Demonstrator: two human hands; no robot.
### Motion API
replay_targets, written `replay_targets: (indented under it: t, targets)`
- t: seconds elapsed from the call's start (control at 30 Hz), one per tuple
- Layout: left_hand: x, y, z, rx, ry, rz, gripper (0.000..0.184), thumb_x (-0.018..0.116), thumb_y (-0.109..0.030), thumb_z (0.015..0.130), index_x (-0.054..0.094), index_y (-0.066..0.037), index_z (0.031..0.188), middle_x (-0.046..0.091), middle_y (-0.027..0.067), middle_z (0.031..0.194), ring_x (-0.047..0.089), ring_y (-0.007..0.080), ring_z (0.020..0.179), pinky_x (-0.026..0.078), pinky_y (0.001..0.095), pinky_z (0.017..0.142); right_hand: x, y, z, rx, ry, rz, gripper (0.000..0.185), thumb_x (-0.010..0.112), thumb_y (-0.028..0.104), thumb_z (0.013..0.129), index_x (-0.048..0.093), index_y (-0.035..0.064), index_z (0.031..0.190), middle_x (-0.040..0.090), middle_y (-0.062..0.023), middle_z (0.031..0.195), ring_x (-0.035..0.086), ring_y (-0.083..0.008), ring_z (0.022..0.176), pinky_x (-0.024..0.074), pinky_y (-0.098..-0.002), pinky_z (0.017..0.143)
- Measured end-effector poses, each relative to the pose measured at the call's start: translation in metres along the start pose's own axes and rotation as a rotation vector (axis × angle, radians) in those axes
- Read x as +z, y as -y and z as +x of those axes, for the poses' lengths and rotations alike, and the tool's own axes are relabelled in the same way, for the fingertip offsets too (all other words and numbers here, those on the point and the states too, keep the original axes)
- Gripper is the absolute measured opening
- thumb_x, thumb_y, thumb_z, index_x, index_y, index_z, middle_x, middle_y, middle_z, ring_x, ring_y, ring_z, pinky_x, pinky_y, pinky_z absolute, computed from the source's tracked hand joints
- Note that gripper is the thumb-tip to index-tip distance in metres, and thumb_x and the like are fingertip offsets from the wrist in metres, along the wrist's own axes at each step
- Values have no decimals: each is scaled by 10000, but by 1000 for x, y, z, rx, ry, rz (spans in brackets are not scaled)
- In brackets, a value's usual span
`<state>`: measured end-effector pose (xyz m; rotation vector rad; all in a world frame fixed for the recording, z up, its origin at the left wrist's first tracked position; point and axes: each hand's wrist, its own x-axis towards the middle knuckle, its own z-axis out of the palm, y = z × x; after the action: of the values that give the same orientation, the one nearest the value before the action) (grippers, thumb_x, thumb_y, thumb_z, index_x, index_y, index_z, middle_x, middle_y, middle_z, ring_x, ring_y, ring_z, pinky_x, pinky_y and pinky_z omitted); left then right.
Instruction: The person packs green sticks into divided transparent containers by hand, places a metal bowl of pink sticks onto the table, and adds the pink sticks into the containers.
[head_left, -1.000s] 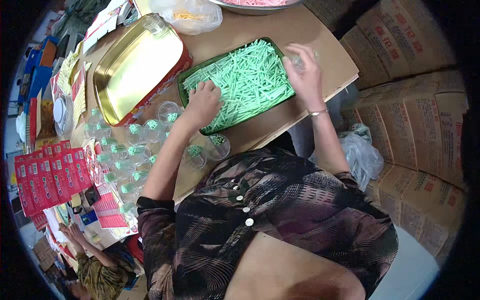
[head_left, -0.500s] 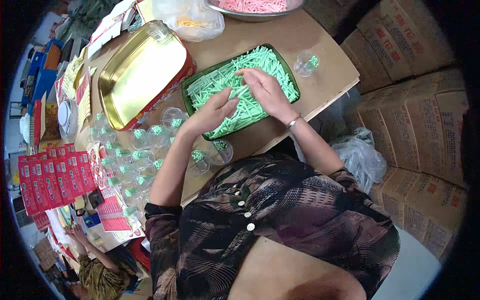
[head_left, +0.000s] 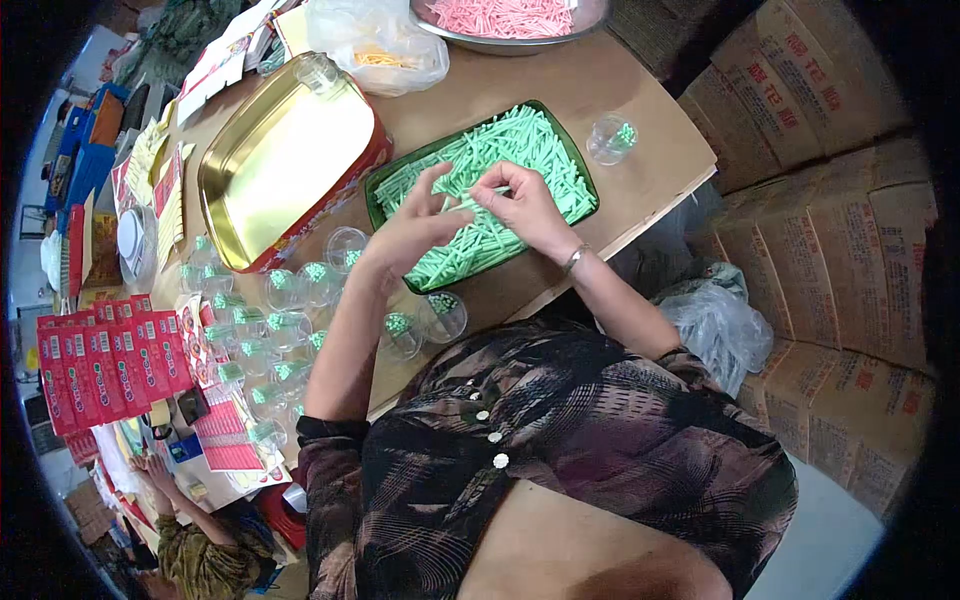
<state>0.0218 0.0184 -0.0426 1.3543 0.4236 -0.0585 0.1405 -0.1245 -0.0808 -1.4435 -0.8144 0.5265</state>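
Observation:
A dark green tray (head_left: 573, 150) lies on the table, heaped with thin pale green sticks (head_left: 530, 137). My left hand (head_left: 415, 228) hovers over the tray's left side, its fingers spread and curved, with nothing visible in them. Over the middle of the heap, my right hand (head_left: 527, 208) has its thumb and fingertips pinched together. Whatever might be between those fingertips is hidden against the green sticks. A clear plastic cup (head_left: 445, 317) holding a bundle of green sticks stands just below the tray, beside several similar cups to the left.
Another clear cup (head_left: 612, 140) with green sticks is right of the tray. A gold-lined tin (head_left: 285, 150) stands left, near a plastic bag (head_left: 385, 45) and a metal bowl (head_left: 490, 42) of pink sticks. Cartons (head_left: 830, 250) line the right. Another person's arm (head_left: 190, 500) shows lower left.
My left hand has opened, its fingers spreading away from the bunched grip. My right hand has shifted slightly down, its fingers going from extended to pinched.

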Motion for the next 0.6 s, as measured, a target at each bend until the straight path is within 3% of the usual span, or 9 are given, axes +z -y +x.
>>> replay_targets:
  t: [0.07, 0.1, 0.17, 0.27, 0.33, 0.4, 0.5, 0.57, 0.6]
  targets:
    - [13, -9, 0, -21, -193, -367, 304, 544, -265, 937, 490, -33, 1126, 498, 43, 787, 421, 65, 635, 350, 190, 539, -5, 4, -1, 100, -71, 79, 41, 636, 64, 871, 609, 60, 841, 581, 16, 740, 467, -34, 562, 364, -167, 483]
    - [17, -6, 1, -8, -185, -357, 304, 544, -265, 937, 490, -33, 1126, 498, 43, 787, 421, 65, 635, 350, 190, 539, -4, 6, -1, 84, -77, 78, 41, 636, 64, 871, 609, 60, 841, 581, 16, 740, 467, -34, 562, 364, -167, 483]
    - [22, 10, 10, 54, -421, -112, 279, 464, -302, 976, 535, -32, 985, 495, 47, 718, 431, 105, 610, 366, 234, 540, 2, 8, -1, 177, -84, 76, 30, 630, 68, 877, 607, 58, 861, 583, 11, 736, 453, -34, 522, 351, -167, 453]
    - [33, 31, 22, 390, -459, 332, 391, 345, -255, 1015, 510, -16, 752, 496, 90, 634, 448, 214, 573, 365, 364, 542, 18, 13, -1, 26, -116, 23, 26, 593, 77, 906, 586, 54, 896, 557, 20, 724, 465, -39, 539, 383, -182, 469]
    - [42, 28, 29, 527, -497, 392, 351, 345, -238, 1013, 489, -3, 796, 502, 106, 673, 445, 224, 584, 365, 384, 551, 20, 23, 0, 138, -92, 231, 73, 561, 126, 934, 564, 54, 927, 548, 10, 747, 475, -55, 582, 399, -202, 510]
    - [55, 14, 30, 628, -570, 454, 298, 363, -224, 1007, 458, -7, 826, 499, 122, 717, 445, 233, 606, 374, 394, 569, 21, 17, 7, -162, -195, -57, 114, 532, 165, 950, 540, 51, 960, 542, -9, 761, 475, -75, 616, 406, -229, 550]
    - [65, -1, 36, 695, -654, 406, 253, 397, -197, 996, 430, -30, 808, 468, 85, 710, 429, 181, 615, 382, 356, 572, 17, 23, 20, -379, -297, -256, 121, 512, 165, 953, 530, 49, 976, 545, -22, 766, 475, -88, 631, 401, -242, 560]
    - [64, -13, 32, 578, -654, 381, 279, 454, -191, 980, 430, -40, 747, 432, 46, 657, 392, 131, 598, 368, 310, 552, 15, 25, 14, -165, -220, -170, 107, 539, 144, 930, 542, 38, 944, 555, -36, 771, 483, -100, 636, 403, -240, 563]
    - [60, -12, 34, 606, -655, 391, 279, 454, -191, 980, 430, -40, 747, 432, 46, 657, 392, 131, 598, 368, 310, 552, 14, 28, 11, -193, -226, -166, 107, 539, 144, 930, 542, 38, 944, 555, -36, 771, 483, -100, 636, 403, -240, 563]
